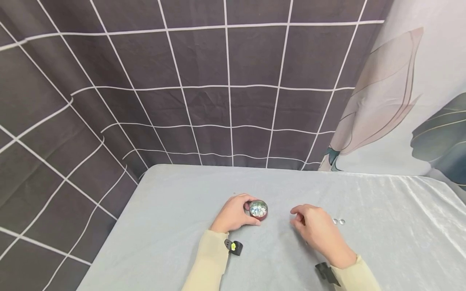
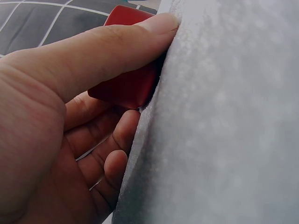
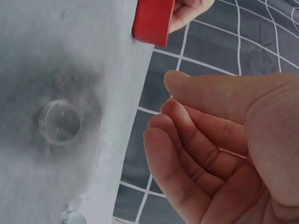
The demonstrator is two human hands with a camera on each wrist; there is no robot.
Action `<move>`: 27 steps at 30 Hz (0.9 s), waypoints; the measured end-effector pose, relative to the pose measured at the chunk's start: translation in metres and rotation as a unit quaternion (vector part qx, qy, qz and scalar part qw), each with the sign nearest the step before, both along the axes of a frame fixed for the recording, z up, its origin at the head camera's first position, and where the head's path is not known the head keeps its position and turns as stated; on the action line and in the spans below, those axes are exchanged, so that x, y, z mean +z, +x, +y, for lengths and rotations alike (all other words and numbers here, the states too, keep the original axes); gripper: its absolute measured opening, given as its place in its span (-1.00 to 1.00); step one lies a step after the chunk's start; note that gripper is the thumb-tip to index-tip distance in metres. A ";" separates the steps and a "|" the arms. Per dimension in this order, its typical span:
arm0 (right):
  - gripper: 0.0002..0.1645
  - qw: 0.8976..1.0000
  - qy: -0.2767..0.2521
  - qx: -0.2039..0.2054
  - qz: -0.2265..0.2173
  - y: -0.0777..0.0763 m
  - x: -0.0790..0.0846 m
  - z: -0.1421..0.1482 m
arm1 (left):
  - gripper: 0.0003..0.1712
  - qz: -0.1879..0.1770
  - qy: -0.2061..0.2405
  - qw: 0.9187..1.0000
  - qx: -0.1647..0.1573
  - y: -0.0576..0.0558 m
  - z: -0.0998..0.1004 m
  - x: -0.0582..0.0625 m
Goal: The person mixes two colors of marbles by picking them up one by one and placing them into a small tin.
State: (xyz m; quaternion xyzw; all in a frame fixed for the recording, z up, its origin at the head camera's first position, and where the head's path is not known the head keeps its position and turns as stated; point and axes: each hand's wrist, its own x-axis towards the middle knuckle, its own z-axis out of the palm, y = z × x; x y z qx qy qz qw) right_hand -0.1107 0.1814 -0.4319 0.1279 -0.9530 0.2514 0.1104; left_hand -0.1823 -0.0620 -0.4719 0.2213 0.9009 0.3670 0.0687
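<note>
Left hand (image 1: 233,214) curled about a round red container (image 2: 126,88), thumb along the near side, fingers round the far side, grip firm enough to touch both; container rests on the grey cloth-covered bench (image 1: 276,254), between the two hands and nearer the left; its contents glitter, too small to identify in the head view; right hand (image 1: 316,228) raised to the right of the container, apart from it, fingers loosely bent, thumb tip near the index fingertip, nothing visible in its grasp; two small clear round pieces (image 1: 342,221) lie on the cloth just beyond the right hand's outer side, near each other; behind the bench, a dark grid-patterned hanging (image 1: 204,68) and, at right, a pale leaf-printed one.
</note>
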 end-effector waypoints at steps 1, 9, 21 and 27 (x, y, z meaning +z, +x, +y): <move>-0.81 1.000 -0.001 0.000 0.000 0.001 0.000 0.001 | -0.30 0.001 0.001 1.000 -0.001 0.000 0.000 0.000; -0.81 1.000 0.002 -0.003 0.000 0.005 0.000 0.008 | -0.31 0.006 0.004 1.000 -0.004 -0.001 0.000 0.000; -0.81 1.000 0.023 -0.008 -0.006 0.014 -0.002 0.012 | -0.31 0.002 0.000 1.000 -0.003 0.000 0.000 0.001; -0.81 0.999 0.032 -0.009 -0.004 0.018 -0.006 0.014 | -0.31 0.002 -0.001 1.000 -0.002 0.000 0.000 0.001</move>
